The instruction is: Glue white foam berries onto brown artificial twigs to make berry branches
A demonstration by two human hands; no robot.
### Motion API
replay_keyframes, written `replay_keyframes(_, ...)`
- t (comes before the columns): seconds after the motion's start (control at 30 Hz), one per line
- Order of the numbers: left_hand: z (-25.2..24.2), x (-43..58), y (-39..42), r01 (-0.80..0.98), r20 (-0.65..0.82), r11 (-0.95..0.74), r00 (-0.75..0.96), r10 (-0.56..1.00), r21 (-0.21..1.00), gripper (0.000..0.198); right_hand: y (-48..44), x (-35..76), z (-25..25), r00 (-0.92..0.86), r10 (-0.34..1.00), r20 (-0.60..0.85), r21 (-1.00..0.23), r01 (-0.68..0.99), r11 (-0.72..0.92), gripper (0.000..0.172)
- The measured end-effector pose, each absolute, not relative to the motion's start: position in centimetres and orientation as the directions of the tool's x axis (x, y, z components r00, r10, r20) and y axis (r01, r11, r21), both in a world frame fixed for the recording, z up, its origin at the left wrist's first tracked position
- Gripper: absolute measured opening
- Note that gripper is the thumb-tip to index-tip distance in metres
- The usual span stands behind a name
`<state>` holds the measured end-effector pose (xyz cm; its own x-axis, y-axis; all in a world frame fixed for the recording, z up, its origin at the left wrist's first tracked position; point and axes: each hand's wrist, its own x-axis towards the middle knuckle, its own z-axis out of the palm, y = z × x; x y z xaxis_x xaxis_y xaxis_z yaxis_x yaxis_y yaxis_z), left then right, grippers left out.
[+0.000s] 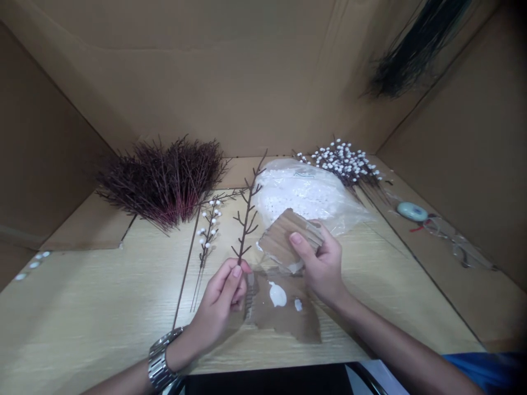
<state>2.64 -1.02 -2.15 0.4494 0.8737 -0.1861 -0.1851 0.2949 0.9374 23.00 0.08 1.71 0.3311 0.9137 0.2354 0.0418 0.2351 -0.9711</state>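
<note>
1. From my remote seat I see a pale wooden table [82,307] walled in by brown cardboard; a heap of dark red bare twigs [164,178] lies far left, and a finished sprig with white beads [207,233] lies just left of the work.
2. Far right, a bunch of white-beaded twigs [343,162] rests beside a clear plastic bag [304,192] filled with small white beads.
3. A flat cardboard scrap [284,315] on the near table carries a blob of white glue [278,295], lying between the two hands.
4. My view shows the left hand [220,302], steel watch [161,362] on its wrist, pinching the lower end of a bare brown twig [247,216] between thumb and fingertips.
5. The twig stands nearly upright, its long axis running from the near fingers toward the far wall, tip leaning slightly right.
6. The right hand [323,263] grips a torn piece of corrugated cardboard [284,238], fingers closed round it, just right of the twig.
</note>
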Motion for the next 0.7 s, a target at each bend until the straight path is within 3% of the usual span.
replay_keyframes(0.7,-1.76,2.76,-1.11,-0.156,-0.175,0.276,0.471,0.865,0.948,0.028,0.05,22.98,1.56,0.308,0.891,0.334,-0.937,0.208,0.28,0.014)
